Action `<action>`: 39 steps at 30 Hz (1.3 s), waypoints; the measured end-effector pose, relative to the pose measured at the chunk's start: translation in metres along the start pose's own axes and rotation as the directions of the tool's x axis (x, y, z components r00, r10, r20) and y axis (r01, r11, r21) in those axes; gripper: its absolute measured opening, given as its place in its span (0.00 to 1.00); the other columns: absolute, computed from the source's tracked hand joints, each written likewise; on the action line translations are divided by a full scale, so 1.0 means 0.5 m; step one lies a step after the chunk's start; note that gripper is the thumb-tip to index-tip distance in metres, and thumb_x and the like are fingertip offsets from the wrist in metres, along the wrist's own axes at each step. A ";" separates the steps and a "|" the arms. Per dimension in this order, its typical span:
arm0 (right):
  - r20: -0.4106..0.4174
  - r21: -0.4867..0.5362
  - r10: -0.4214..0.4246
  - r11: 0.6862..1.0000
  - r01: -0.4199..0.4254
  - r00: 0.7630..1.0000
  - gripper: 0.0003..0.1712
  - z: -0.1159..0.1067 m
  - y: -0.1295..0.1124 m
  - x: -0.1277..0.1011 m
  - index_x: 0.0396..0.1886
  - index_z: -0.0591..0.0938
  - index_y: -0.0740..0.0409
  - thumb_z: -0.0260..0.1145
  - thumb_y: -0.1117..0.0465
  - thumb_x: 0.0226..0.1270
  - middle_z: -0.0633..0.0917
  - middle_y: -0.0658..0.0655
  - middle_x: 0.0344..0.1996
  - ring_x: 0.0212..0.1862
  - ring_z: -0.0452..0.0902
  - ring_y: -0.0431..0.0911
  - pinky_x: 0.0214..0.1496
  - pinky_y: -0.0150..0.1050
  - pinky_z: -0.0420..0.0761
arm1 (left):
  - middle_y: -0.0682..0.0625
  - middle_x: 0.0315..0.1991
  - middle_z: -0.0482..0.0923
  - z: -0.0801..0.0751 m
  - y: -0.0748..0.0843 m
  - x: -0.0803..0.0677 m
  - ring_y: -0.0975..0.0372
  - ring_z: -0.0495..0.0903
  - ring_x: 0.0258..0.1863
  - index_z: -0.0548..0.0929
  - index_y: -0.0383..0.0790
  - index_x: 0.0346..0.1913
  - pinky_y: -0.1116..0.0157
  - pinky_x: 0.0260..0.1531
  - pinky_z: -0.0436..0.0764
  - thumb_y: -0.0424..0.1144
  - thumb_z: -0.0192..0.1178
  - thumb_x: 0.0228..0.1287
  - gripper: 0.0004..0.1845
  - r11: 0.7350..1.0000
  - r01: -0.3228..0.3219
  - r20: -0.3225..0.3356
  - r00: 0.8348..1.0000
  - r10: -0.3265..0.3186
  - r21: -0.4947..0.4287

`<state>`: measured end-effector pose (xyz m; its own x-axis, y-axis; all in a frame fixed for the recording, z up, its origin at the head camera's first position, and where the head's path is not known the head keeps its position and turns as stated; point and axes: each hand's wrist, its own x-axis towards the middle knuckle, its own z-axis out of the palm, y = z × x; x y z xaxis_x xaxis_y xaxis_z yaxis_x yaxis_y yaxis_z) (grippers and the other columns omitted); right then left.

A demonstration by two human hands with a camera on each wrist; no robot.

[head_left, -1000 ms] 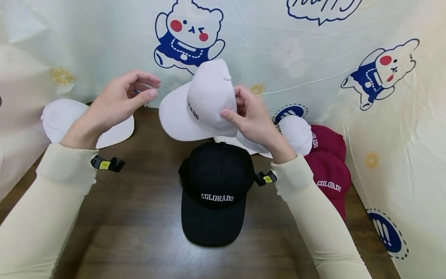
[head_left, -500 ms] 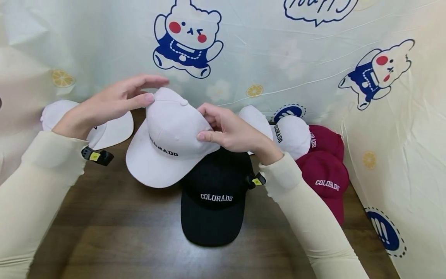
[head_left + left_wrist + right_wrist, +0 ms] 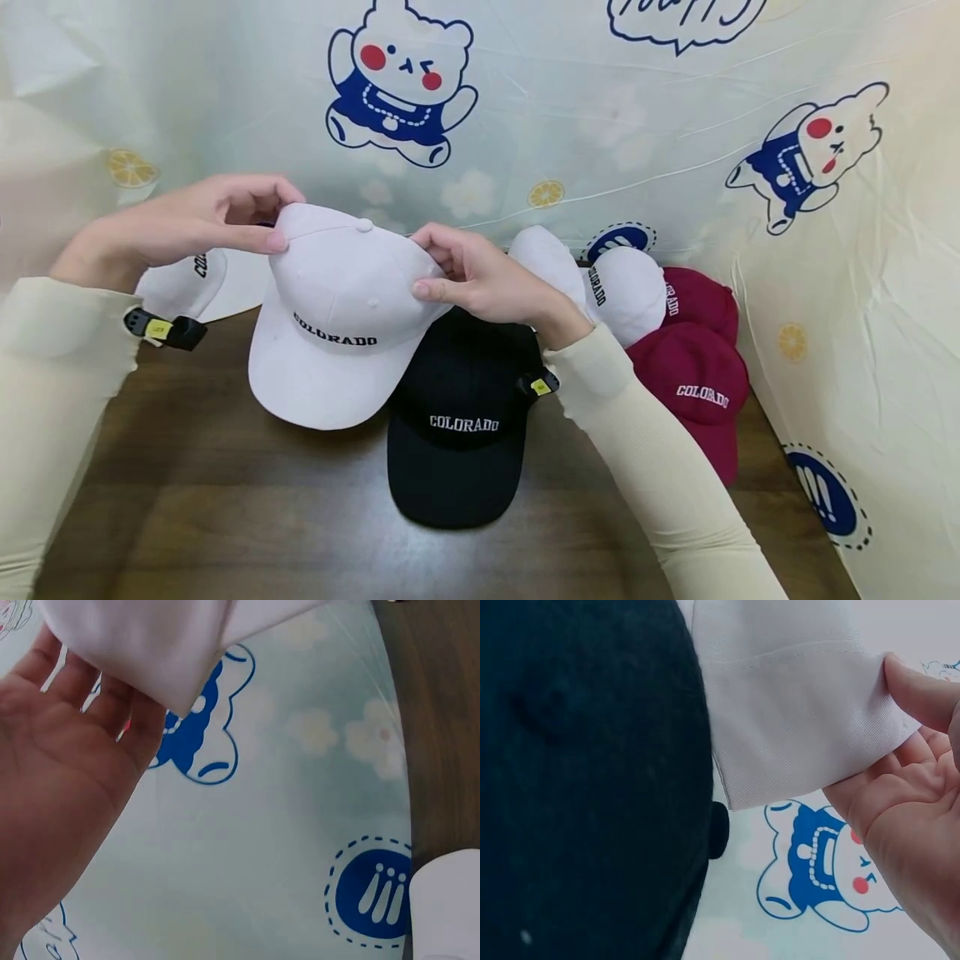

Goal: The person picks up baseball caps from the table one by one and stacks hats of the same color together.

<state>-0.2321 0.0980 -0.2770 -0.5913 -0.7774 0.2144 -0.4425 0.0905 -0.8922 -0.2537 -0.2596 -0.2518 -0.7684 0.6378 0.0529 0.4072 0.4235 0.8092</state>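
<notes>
Both hands hold a white baseball cap (image 3: 330, 287) with dark COLORADO lettering, its brim pointing down and toward the front. My left hand (image 3: 198, 217) pinches the cap's back left side between thumb and fingers; in the left wrist view its fingers (image 3: 112, 701) go behind the white fabric. At the opposite side, my right hand (image 3: 487, 279) pinches the edge, and the right wrist view shows the thumb (image 3: 922, 694) on the cloth. A black COLORADO cap (image 3: 461, 425) lies on the table right beside and partly behind the held cap.
Another white cap (image 3: 183, 287) lies at the back left, partly covered by the left hand. At the back right sit white caps (image 3: 626, 292) and dark red caps (image 3: 693, 375). A patterned cloth (image 3: 525, 108) hangs behind the brown wooden table (image 3: 247, 508) and along its sides.
The white cap has moved left and down toward the front, turning so its lettering faces forward. The left hand, apart from it earlier, now grips it. The black cap stays in place.
</notes>
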 end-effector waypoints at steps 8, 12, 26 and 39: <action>-0.032 0.027 0.045 0.999 -0.044 0.998 0.20 0.027 -0.017 0.018 0.65 0.74 0.67 0.65 0.71 0.78 0.86 0.61 0.52 0.48 0.81 0.49 0.52 0.40 0.82 | 0.44 0.44 0.85 -0.025 -0.038 -0.033 0.56 0.81 0.44 0.79 0.33 0.56 0.64 0.47 0.76 0.19 0.56 0.71 0.15 0.989 -0.105 -0.031 0.994 0.102 -0.109; -0.089 0.000 0.081 0.997 -0.082 0.993 0.20 0.046 -0.024 0.024 0.65 0.75 0.65 0.65 0.69 0.79 0.86 0.60 0.53 0.47 0.80 0.48 0.51 0.37 0.80 | 0.45 0.41 0.85 -0.026 -0.064 -0.054 0.56 0.80 0.43 0.78 0.31 0.55 0.65 0.45 0.75 0.15 0.53 0.70 0.16 0.974 -0.141 -0.049 0.990 0.135 -0.177; -0.158 -0.198 0.224 0.947 -0.253 0.962 0.21 0.132 -0.020 0.046 0.68 0.77 0.56 0.66 0.60 0.81 0.85 0.53 0.54 0.52 0.81 0.41 0.53 0.30 0.81 | 0.46 0.42 0.85 -0.006 -0.137 -0.139 0.59 0.82 0.42 0.77 0.33 0.56 0.68 0.44 0.80 0.14 0.49 0.72 0.18 0.986 -0.089 -0.076 0.994 0.079 -0.139; -0.112 -0.356 0.265 0.889 -0.288 0.958 0.22 0.194 0.028 0.072 0.71 0.75 0.56 0.62 0.58 0.83 0.82 0.55 0.64 0.56 0.78 0.39 0.51 0.24 0.75 | 0.48 0.40 0.82 0.028 -0.200 -0.199 0.61 0.78 0.43 0.78 0.40 0.55 0.66 0.40 0.74 0.22 0.55 0.75 0.13 0.992 0.118 -0.082 0.990 -0.115 0.033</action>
<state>-0.1941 0.0108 -0.3203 -0.7593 -0.6507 0.0138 -0.4633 0.5255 -0.7136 -0.2111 -0.3564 -0.3464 -0.8483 0.5295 0.0073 0.3294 0.5168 0.7902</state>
